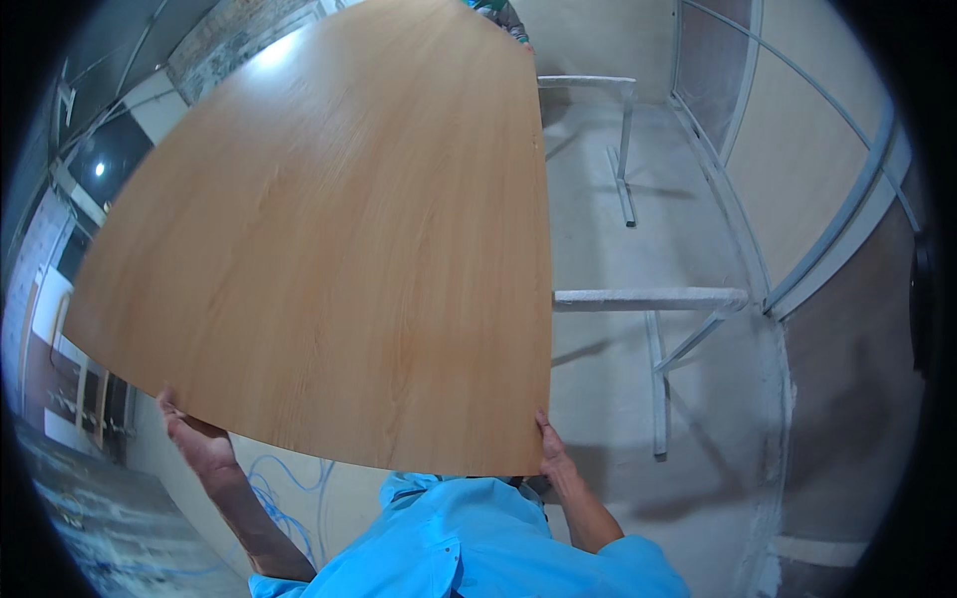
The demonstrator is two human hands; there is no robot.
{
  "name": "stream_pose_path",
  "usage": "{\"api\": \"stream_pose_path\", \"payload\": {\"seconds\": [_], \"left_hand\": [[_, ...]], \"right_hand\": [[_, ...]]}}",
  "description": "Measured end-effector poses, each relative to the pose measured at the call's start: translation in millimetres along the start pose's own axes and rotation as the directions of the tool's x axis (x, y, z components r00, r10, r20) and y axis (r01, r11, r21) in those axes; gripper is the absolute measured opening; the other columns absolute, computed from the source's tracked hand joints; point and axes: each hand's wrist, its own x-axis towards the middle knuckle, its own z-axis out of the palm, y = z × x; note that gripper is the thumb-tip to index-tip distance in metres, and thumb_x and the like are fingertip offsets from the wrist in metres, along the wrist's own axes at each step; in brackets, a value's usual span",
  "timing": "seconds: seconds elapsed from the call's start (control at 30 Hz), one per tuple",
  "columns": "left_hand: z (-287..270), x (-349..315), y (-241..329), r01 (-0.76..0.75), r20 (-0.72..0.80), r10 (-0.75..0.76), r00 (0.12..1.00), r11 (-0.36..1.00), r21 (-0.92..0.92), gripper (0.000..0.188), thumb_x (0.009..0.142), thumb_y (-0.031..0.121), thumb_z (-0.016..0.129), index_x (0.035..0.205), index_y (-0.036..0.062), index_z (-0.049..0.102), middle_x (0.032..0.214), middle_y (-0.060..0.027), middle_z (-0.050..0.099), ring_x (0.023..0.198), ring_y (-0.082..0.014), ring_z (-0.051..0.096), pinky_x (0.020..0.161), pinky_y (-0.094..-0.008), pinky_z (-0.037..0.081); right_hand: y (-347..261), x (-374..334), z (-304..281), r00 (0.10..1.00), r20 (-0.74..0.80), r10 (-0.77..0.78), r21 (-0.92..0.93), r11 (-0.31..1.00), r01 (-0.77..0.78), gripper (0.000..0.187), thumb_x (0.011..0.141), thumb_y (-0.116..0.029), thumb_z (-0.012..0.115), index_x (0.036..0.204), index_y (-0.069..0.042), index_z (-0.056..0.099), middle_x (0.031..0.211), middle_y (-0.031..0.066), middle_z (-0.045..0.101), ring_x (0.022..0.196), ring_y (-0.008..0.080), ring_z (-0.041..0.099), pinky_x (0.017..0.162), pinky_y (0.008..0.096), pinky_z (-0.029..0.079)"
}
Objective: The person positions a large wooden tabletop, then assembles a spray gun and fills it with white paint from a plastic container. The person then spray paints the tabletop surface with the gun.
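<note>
A large wood-grain board (pixel 359 239) stretches away from my body, its near edge by my blue shirt. My left hand (pixel 199 439) grips the near edge towards its left corner, with the fingers partly hidden beneath the board. At the near right corner, my right hand (pixel 550 447) holds the right edge, thumb along the side and the other fingers out of sight underneath. Beyond the far right corner another person's arm (pixel 513 22) shows, at the board's edge.
Right of the board, two metal trestle stands, a nearer one (pixel 648 299) and a farther one (pixel 588 82), stick out from under it. Panelled wall frames (pixel 817 179) line the right side. A blue hose (pixel 279 508) lies coiled on the floor at lower left.
</note>
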Motion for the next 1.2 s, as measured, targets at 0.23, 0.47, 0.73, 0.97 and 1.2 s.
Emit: {"api": "stream_pose_path", "payload": {"seconds": [0.23,0.47,0.73,0.97,1.2], "left_hand": [[41,-64,-20,-0.408,0.216,0.429,0.877,0.902,-0.138,0.053,0.098,0.043,0.050,0.133,0.0031,0.050,0.130,-0.0121,0.057,0.120,-0.0229,0.054,0.099,-0.0386,0.042],[104,-91,-85,-0.516,0.491,0.720,0.491,0.694,-0.502,0.049,0.087,0.033,0.062,0.116,-0.0065,0.060,0.119,-0.0244,0.061,0.116,-0.0391,0.057,0.103,-0.0544,0.042],[115,-118,-148,-0.235,0.779,0.619,-0.096,0.747,-0.623,0.047,0.093,0.016,0.056,0.135,-0.0047,0.051,0.147,-0.0241,0.044,0.134,-0.0382,0.046,0.110,-0.0457,0.038],[38,-146,-368,-0.365,0.945,-0.326,-0.019,0.882,0.297,0.065,0.097,0.046,0.051,0.141,-0.0012,0.044,0.146,-0.0292,0.041,0.134,-0.0386,0.044,0.109,-0.0402,0.039],[-17,-196,-446,0.234,0.231,-0.862,-0.450,0.136,0.963,0.100,0.088,0.078,0.040,0.154,0.0048,0.022,0.152,-0.0193,0.038,0.141,-0.0369,0.035,0.115,-0.0509,0.028]], "right_hand": [[-16,29,-28,0.962,-0.180,-0.205,-0.581,0.811,0.064,0.073,0.094,-0.060,0.051,0.137,-0.001,0.050,0.127,0.0156,0.062,0.114,0.0280,0.061,0.094,0.0414,0.051],[-184,53,65,0.542,0.450,-0.710,-0.855,-0.168,0.491,0.062,0.097,-0.051,0.050,0.133,0.000,0.054,0.133,0.0195,0.058,0.115,0.0285,0.060,0.086,0.0403,0.053],[-171,-121,12,0.658,0.082,-0.749,-0.964,-0.227,-0.139,0.061,0.097,-0.050,0.050,0.131,0.000,0.054,0.131,0.0192,0.058,0.113,0.0281,0.060,0.084,0.0399,0.053],[-152,-198,-41,0.574,-0.163,-0.802,-0.936,-0.059,-0.348,0.059,0.097,-0.049,0.051,0.130,-0.001,0.054,0.128,0.0189,0.058,0.110,0.0278,0.060,0.083,0.0396,0.053],[-202,-233,-86,0.518,-0.248,-0.818,-0.914,0.020,-0.406,0.058,0.097,-0.049,0.051,0.128,-0.001,0.054,0.126,0.0186,0.059,0.108,0.0275,0.061,0.081,0.0393,0.052]]}}
